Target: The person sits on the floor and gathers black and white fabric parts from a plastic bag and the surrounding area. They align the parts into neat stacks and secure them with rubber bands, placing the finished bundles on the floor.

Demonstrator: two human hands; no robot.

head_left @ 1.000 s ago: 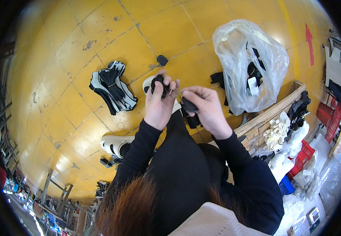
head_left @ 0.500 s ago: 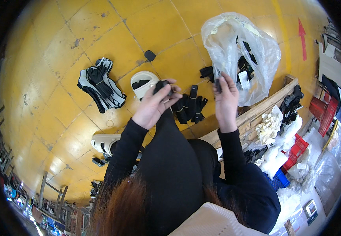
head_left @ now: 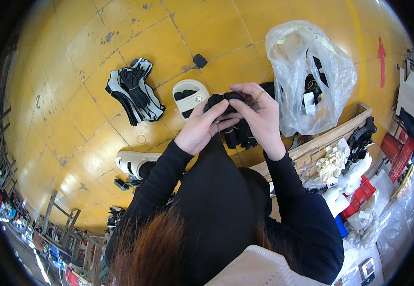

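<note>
My left hand [head_left: 202, 123] and my right hand [head_left: 260, 110] meet above my knee, both closed on a small black fabric-like bundle [head_left: 219, 106]. The thumbs press against it, and its exact kind cannot be made out. Just below and behind the fingers, more black bundles [head_left: 238, 136] lie on the floor. Beyond my right hand is a clear plastic bag [head_left: 283, 102] with black pieces [head_left: 314, 83] and a white tag inside. To the left, a fanned stack of black-and-white fabric pieces [head_left: 135, 90] rests on the tiles.
My feet are in cream clogs, one [head_left: 200, 86] beside my left hand, the other [head_left: 126, 162] by my left forearm. A small dark pad [head_left: 199, 61] lies farther off. A wooden beam [head_left: 328, 138] runs along the right, with crumpled paper [head_left: 332, 164] and a red crate [head_left: 363, 191] past it.
My right hand has moved left, from beside the plastic bag to my left hand, and now grips the black bundle with it. The view has shifted slightly.
</note>
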